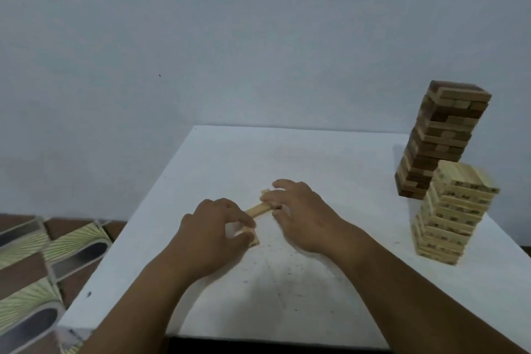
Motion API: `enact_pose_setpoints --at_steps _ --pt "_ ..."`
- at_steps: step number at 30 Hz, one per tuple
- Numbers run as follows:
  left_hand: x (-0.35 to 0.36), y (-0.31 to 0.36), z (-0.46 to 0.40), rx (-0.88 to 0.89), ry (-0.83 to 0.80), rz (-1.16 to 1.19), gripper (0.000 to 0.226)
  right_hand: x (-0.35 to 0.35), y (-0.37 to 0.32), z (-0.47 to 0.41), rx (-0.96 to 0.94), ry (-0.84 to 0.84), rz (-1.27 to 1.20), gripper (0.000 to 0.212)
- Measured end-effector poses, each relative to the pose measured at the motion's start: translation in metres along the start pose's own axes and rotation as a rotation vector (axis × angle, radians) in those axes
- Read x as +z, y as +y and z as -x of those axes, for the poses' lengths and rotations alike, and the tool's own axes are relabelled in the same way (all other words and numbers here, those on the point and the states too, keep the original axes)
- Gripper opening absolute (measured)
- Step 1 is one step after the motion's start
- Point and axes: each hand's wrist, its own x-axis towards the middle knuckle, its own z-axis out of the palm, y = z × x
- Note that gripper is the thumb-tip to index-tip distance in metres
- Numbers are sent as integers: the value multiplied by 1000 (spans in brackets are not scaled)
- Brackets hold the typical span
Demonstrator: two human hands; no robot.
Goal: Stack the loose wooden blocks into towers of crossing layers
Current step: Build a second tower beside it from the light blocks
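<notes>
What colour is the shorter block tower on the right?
Pale, light wood throughout the shorter tower; seen in the head view.

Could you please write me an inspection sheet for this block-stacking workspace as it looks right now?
Surface: white table, with small dark specks near the front.
Job's things: tall mixed dark-and-light tower at far right; shorter light tower in front of it, layers slightly skewed; loose light blocks at centre.
Clutter: nothing seen.
Hands: left hand pinches a block at its near end; right hand has its fingers curled on the blocks' far end.
Cables: nothing seen.
Surroundings: plain pale wall behind; patterned floor tiles at left.
</notes>
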Motion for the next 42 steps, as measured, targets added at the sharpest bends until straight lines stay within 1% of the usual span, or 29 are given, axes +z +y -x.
enact_pose_setpoints --at_steps 2,4,7,9,11,14,16,20,25,28,31,36,42 --pt "-2 -6 3 -11 31 -4 14 9 -1 -5 -50 -47 85 29" --pt "-4 -10 4 -25 49 -29 12 12 -2 -5 -60 -48 85 26" --pt "-3 -11 2 -17 64 -48 12 7 -2 1 -4 40 2 19" --pt "1 -6 1 3 63 -42 11 2 2 8 54 51 -23 24" --pt "7 3 1 36 47 -46 13 -4 8 19 85 58 -23 23" --pt "19 22 0 110 4 -49 18 -16 21 43 123 78 -53 9" --pt "28 39 -1 152 -33 -41 23 -25 31 62 153 79 -55 6" --pt "48 73 -4 235 -70 -51 28 -44 51 105 193 99 -37 9" --pt "66 120 -5 348 -99 -52 17 -62 71 154 247 130 11 13" --pt "76 148 -8 394 -141 -63 17 -69 82 179 295 132 6 20" --pt "84 169 -13 386 -182 -39 14 -72 92 201 282 142 11 30" --pt "98 183 -8 355 -183 -14 7 -77 105 217 317 198 -20 29" --pt "106 177 9 414 -122 -5 8 -75 109 219 276 223 -94 25"
